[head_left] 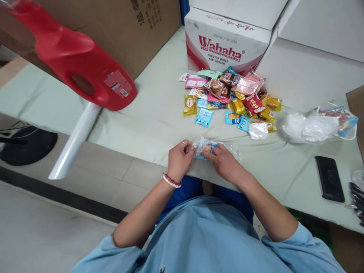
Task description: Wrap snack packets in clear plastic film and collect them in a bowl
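Both hands are at the near edge of the pale green surface [159, 117], in front of the person's light blue top [210, 239], working on 1 blue packet [200, 146] in crinkled clear plastic wrap [235, 152]. Left hand [180, 157]: thumb and fingers pinched together on the wrap at the packet's left end; ring on 1 finger, red and white bracelets [172, 182] at the wrist. Right hand [226, 161]: grasping the packet from its right side, fingers over the printed face and partly hiding it. Contents of the packet: cannot be told. Beyond the hands, a heap of snack packets [217, 87] lies against the Wahaha carton [227, 43]; colours noted are pink, brown, red, yellow and blue. At the near side of the heap, 1 blue sachet [204, 117] lies flat, just beside a yellow packet [189, 104]; a white packet [258, 130] lies near the right front. Farther right: bundled white plastic [309, 127], then a black phone [330, 178] lying flat, well apart from the hands. On the left, a red bottle [93, 68] with a handle opening is in front of a brown box [159, 41]; a whitish tube [75, 142] below it projects past the surface's edge.
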Available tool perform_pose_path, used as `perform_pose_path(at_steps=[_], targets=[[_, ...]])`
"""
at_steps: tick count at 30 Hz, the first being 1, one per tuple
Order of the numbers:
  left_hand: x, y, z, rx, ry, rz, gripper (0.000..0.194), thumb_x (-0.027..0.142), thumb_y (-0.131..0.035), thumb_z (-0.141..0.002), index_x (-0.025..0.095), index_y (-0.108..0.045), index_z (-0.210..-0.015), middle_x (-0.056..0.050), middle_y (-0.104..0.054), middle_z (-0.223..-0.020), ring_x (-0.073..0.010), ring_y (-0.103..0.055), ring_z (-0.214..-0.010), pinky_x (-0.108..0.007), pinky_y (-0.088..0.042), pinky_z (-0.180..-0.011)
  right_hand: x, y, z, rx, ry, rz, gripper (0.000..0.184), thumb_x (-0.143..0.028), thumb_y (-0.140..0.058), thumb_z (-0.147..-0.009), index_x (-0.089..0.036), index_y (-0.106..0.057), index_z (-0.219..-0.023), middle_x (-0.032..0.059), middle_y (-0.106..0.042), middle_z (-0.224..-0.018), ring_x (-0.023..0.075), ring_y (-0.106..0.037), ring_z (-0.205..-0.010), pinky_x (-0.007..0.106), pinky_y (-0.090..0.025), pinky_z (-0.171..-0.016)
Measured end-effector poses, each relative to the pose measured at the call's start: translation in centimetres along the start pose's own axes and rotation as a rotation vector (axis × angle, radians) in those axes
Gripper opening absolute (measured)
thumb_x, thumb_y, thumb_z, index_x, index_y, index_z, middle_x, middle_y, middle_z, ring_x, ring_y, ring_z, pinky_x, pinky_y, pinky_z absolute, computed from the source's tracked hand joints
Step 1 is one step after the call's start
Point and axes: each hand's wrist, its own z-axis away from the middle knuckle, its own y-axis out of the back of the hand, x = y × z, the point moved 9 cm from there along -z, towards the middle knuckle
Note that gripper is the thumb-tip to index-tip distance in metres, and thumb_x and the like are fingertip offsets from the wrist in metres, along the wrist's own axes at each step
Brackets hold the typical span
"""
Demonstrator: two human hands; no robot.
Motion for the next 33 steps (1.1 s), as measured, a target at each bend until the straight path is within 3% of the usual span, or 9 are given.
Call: perform_pose_path(at_steps=[3, 6, 10, 17, 20, 23, 28, 30, 33], targets=[[2.0, 0.1, 0.8, 0.032, -0.121, 0.041, 0.016, 0.032, -0.065, -0.089, 0.021, -0.069, -0.078, 0.003, -0.061, -0.065, -0.013, -0.053, -0.061, -0.026, -0.041, -0.062, -0.1, -0.1, -0.2, -0.007, 0.0, 0.0, 0.052, -0.002, -0.045, -0.097, -0.024, -0.069, -0.138, 0.0095, -0.062, -0.098, 0.0254, -0.045, -0.092, 0.037, -0.043, -0.09], [4.1, -1.7, 1.3, -0.061, -0.308, 0.059, 0.017, 0.029, -0.061, -0.093, 0.021, -0.073, -0.085, -0.001, -0.067, -0.077, -0.0156, -0.061, -0.073, -0.028, -0.047, -0.07, -0.3, -0.3, -0.3, -0.01, 0.002, 0.013, 0.044, -0.005, -0.044, -0.099, -0.021, -0.074, -0.126, 0.0093, -0.059, -0.094, 0.0257, -0.045, -0.093, 0.038, -0.044, -0.09], [4.3, -3.5, 0.9, -0.191, -0.352, 0.084, 0.032, 0.03, -0.047, -0.102, 0.021, -0.078, -0.099, -0.005, -0.067, -0.091, -0.0178, -0.065, -0.086, -0.03, -0.052, -0.08, -0.6, 0.2, 0.1, -0.016, 0.021, -0.001, 0.044, -0.007, -0.047, -0.098, -0.02, -0.068, -0.134, 0.0116, -0.057, -0.103, 0.0273, -0.045, -0.099, 0.041, -0.046, -0.092], [5.3, -4.6, 2.1, -0.165, -0.542, -0.45, 0.035, 0.029, -0.054, -0.101, 0.023, -0.07, -0.131, -0.011, -0.065, -0.113, -0.026, -0.059, -0.103, -0.041, -0.049, -0.088, -1.0, 1.6, 3.3, 0.043, 0.108, -0.18, 0.046, -0.01, -0.051, -0.097, -0.018, -0.061, -0.141, 0.0162, -0.061, -0.132, 0.0307, -0.047, -0.131, 0.054, -0.047, -0.11], [5.3, -5.6, 2.8, -0.12, -0.579, -0.663, 0.035, 0.029, -0.058, -0.101, 0.026, -0.065, -0.135, -0.011, -0.067, -0.118, -0.0269, -0.059, -0.102, -0.04, -0.047, -0.082, -0.7, 1.0, 6.0, 0.029, 0.052, -0.202, 0.043, -0.01, -0.046, -0.1, -0.019, -0.066, -0.137, 0.015, -0.063, -0.139, 0.0303, -0.047, -0.14, 0.055, -0.047, -0.113], [5.2, -6.2, 3.3, -0.093, -0.61, -0.728, 0.034, 0.024, -0.055, -0.102, 0.027, -0.063, -0.135, -0.011, -0.068, -0.122, -0.0262, -0.06, -0.101, -0.04, -0.044, -0.08, 0.4, 1.7, 8.4, 0.033, -0.01, -0.311, 0.032, -0.019, -0.049, -0.103, -0.023, -0.072, -0.126, 0.0115, -0.07, -0.131, 0.0271, -0.059, -0.13, 0.047, -0.053, -0.108], [5.2, -6.7, 3.6, -0.084, -0.628, -0.743, 0.036, 0.02, -0.052, -0.102, 0.027, -0.061, -0.137, -0.013, -0.067, -0.128, -0.0275, -0.061, -0.106, -0.041, -0.043, -0.08, 7.5, 5.7, 9.2, 0.39, -0.458, -0.12, 0.044, -0.046, -0.05, -0.104, -0.02, -0.064, -0.138, 0.0162, -0.069, -0.125, 0.0319, -0.062, -0.116, 0.049, -0.053, -0.098], [5.4, -6.8, 3.7, -0.071, -0.627, -0.768, 0.036, 0.02, -0.052, -0.102, 0.027, -0.06, -0.137, -0.013, -0.067, -0.127, -0.0283, -0.06, -0.107, -0.042, -0.043, -0.08, 9.0, 4.9, 8.1, 0.353, -0.555, 0.009, 0.052, -0.052, -0.053, -0.101, -0.014, -0.065, -0.135, 0.0191, -0.069, -0.114, 0.0357, -0.06, -0.109, 0.053, -0.052, -0.095], [5.3, -6.9, 3.9, -0.061, -0.608, -0.782, 0.037, 0.021, -0.052, -0.103, 0.027, -0.06, -0.138, -0.013, -0.067, -0.127, -0.029, -0.06, -0.107, -0.043, -0.043, -0.079, 9.0, 2.8, 6.4, 0.266, -0.525, 0.042, 0.035, -0.045, -0.056, -0.099, -0.016, -0.073, -0.109, 0.0159, -0.067, -0.1, 0.033, -0.059, -0.098, 0.049, -0.05, -0.091]])
